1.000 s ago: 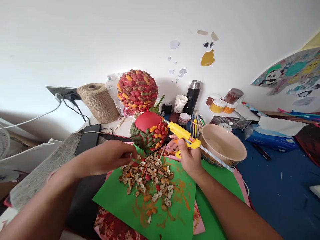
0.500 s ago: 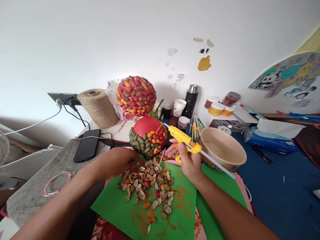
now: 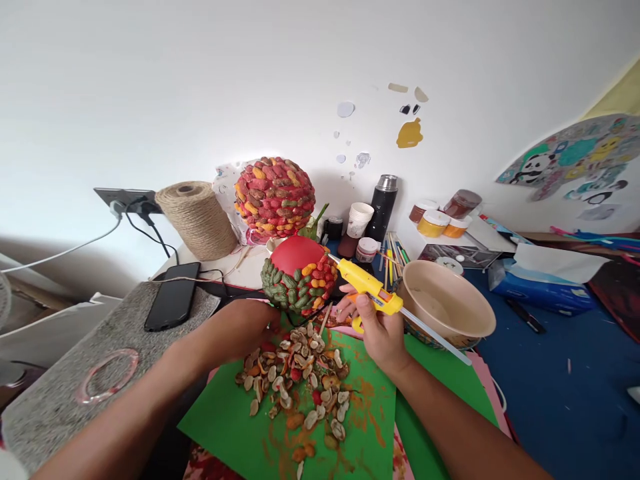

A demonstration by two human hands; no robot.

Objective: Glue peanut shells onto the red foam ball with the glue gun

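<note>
My right hand (image 3: 383, 330) is closed around a yellow hot glue gun (image 3: 367, 283), its nozzle at the right side of a red balloon (image 3: 299, 254). A clear glue stick (image 3: 435, 335) pokes out of the gun's back. Green, orange and red painted peanut shells (image 3: 285, 291) cover the balloon's lower part; its top is bare. My left hand (image 3: 250, 325) is low beside the balloon's left underside, fingers bent down and mostly hidden, so I cannot see whether they hold anything. Loose peanut shells (image 3: 283, 377) lie heaped on a green sheet (image 3: 225, 420) between my hands.
Behind stands a ball covered in painted shells (image 3: 275, 197), with a twine spool (image 3: 197, 220) to its left. A phone (image 3: 173, 297) lies on grey cloth. On the right are a beige bowl (image 3: 445, 300), paint jars (image 3: 433, 223), a black flask (image 3: 384, 207) and a tissue pack (image 3: 543, 287).
The view has shifted slightly, so most things sit a little lower in it. My right hand keeps the glue gun at the balloon's side; my left hand stays low beside the balloon.
</note>
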